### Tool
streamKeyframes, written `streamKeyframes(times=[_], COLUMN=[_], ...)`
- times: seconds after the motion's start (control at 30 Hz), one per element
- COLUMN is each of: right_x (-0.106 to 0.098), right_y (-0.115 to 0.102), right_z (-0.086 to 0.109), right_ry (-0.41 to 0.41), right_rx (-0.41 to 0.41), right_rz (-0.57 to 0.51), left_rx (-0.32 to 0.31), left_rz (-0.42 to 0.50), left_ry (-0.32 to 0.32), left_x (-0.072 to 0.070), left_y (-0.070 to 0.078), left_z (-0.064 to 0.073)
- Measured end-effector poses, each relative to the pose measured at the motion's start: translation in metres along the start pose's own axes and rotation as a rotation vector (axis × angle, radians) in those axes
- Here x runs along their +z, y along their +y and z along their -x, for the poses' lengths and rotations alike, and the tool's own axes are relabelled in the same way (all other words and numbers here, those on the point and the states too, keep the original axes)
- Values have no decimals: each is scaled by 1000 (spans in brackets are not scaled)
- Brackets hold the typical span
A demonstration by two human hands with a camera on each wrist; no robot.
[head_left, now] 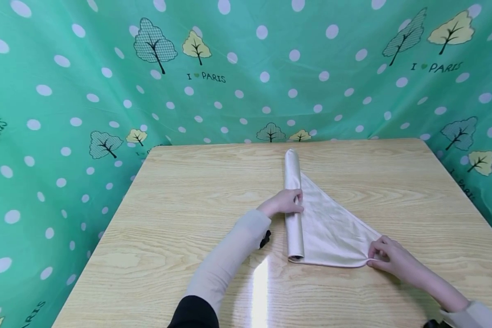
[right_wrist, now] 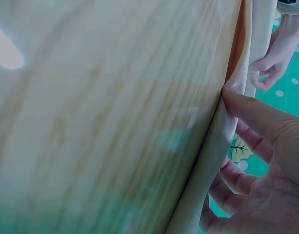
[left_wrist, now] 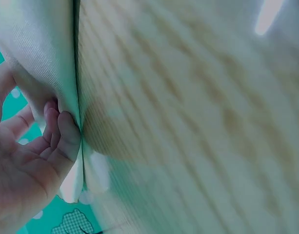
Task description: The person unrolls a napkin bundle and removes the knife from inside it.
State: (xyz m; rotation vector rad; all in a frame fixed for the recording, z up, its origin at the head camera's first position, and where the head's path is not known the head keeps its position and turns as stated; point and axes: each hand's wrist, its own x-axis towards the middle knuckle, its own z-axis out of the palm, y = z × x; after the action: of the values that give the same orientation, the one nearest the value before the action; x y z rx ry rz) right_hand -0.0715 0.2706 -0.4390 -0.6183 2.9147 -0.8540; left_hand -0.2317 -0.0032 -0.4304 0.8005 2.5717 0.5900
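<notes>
A cream cloth (head_left: 332, 223) lies on the table, its left part wound into a long roll (head_left: 294, 171) and its right part spread flat as a triangle. My left hand (head_left: 284, 201) grips the roll around its middle, and in the left wrist view its curled fingers (left_wrist: 61, 134) press into the fabric. With thumb and fingers, my right hand (head_left: 393, 259) pinches the flap's right corner, where creases gather. The right wrist view shows the thumb (right_wrist: 251, 107) on the cloth's edge, close over the tabletop. A dark opening shows at the roll's near end.
The light wood table (head_left: 180, 205) extends around the cloth on all sides. Behind it hangs a green dotted curtain (head_left: 238, 114) with printed trees. A bright light reflection lies on the wood near the front, left of the cloth.
</notes>
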Motion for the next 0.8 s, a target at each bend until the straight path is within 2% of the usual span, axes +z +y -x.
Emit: streamKeyframes(times=[0.2,0.43,0.63,0.8], right_x=[-1,0,-2,-2], right_y=[-2,-2,-4,-5], right_z=[-1,0,-2,-1], right_ry=[-34,2,-66,-71], right_rx=[42,-9,65,58], right_rz=[16,18,11,-1], left_rx=[-33,-52,-62,-65], left_rz=[117,288,431,547], left_ry=[36,86,137,140], left_x=[-2,-2,0,-2], left_y=[-5,-12,-18,-24], left_z=[6,13,20,26])
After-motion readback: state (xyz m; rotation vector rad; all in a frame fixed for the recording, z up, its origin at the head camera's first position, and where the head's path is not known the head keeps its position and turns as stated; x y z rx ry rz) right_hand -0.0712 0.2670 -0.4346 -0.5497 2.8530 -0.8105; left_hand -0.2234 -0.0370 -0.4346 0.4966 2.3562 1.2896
